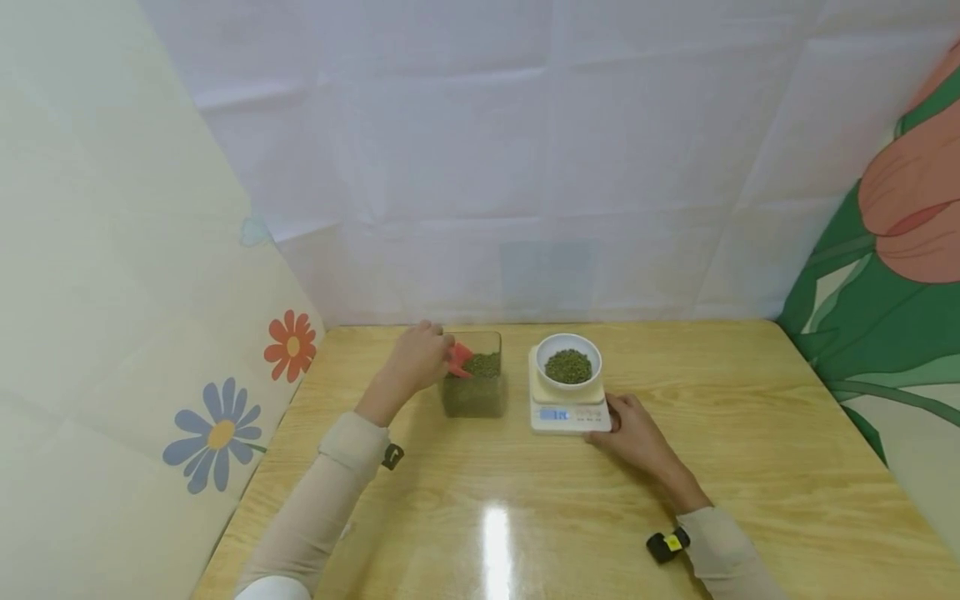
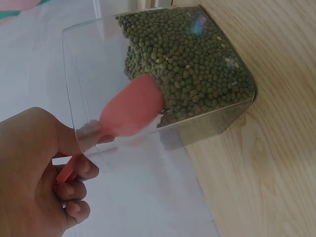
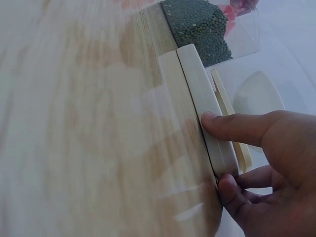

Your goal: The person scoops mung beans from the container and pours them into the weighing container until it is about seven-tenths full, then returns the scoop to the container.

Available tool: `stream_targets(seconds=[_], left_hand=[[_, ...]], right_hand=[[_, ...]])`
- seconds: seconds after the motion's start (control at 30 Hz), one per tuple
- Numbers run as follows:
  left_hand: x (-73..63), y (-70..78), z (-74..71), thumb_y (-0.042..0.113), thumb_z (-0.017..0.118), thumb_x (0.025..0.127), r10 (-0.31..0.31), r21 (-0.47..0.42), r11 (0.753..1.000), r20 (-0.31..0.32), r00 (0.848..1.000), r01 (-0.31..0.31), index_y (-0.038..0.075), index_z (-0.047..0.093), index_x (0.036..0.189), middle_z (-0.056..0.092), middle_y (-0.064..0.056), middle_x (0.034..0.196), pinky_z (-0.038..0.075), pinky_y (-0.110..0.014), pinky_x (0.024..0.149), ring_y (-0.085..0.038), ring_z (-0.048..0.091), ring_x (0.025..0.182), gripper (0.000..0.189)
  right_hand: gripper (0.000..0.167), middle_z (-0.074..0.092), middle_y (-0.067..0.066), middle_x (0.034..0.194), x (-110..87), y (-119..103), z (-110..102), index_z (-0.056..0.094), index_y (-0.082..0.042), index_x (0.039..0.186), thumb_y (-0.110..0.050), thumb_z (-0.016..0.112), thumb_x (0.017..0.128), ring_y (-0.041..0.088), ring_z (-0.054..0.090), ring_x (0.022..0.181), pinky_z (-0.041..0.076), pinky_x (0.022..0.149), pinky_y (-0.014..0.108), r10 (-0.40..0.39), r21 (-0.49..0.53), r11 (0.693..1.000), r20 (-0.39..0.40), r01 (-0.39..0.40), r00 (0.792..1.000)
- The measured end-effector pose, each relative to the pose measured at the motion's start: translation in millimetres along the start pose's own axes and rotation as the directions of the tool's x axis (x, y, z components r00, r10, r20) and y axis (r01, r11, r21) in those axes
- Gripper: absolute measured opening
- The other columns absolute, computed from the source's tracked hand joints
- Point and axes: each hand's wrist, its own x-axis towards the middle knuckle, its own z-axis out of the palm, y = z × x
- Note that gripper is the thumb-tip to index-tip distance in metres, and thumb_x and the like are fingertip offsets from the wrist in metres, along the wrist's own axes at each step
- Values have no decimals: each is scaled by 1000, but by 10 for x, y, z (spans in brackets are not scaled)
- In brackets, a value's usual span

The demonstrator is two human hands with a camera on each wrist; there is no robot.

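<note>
"Wood-grain worktop [image 1: 465, 475]: what is standing there?"

"One clear container [image 1: 472, 402] is holding green beans [image 1: 483, 365]; beside it, one scale [image 1: 564, 427] is carrying one bean-filled bowl [image 1: 567, 341]."

"Writing?"

"Display digits [image 1: 553, 414] are glowing, too small to read."

"Holding anything?"

"Left hand [image 1: 417, 357] is gripping one red scoop [image 2: 133, 106], fingers curled, blade inside the container; right hand [image 1: 633, 429] is pinching the scale's corner."

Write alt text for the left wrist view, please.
A left hand grips a red scoop that reaches into a clear container partly filled with small green beans. The container stands on a light wood-grain table.
</note>
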Motion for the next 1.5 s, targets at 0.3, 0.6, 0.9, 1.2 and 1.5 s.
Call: stream_targets(seconds=[0.3,0.6,0.9,1.2,1.5], left_hand=[[36,33,37,15,72,94,14,-40,999,-40,999,-16,8,78,99,70,-6,90,57,-40,85,-25,62,87,10],[44,62,33,14,71,96,16,-74,997,-18,1000,-17,9,78,100,75,-9,100,60,-41,90,-28,65,96,9],[65,58,81,9,68,93,-3,-134,991,-17,1000,1,9,77,100,74,-8,101,56,-43,99,-29,66,102,11],[76,58,145,14,70,95,-14,-179,984,-47,999,6,5,78,102,74,-11,101,60,-44,93,-31,67,101,14],[60,63,178,8,67,91,-27,-225,974,-38,999,17,5,78,103,71,-10,100,59,-44,92,-29,65,100,16]], right_hand=[[88,55,32,135,-13,-8,2,44,12,154,-28,87,88,37,60,113,53,95,48,6,10,1000,0,-6,1000],[90,55,31,135,-2,-11,-6,43,11,155,-29,87,88,36,59,112,52,92,43,10,8,1000,1,-10,1000],[90,55,31,134,-2,-3,-4,43,12,155,-30,88,88,35,60,110,52,90,41,7,1,1000,-2,-7,1000],[91,55,32,134,-10,-25,-5,44,13,153,-30,89,87,37,59,112,54,95,50,9,7,1000,0,-9,1000],[90,54,34,136,-2,6,9,44,13,153,-29,89,87,42,59,116,53,102,60,2,3,1000,-4,-2,1000]])
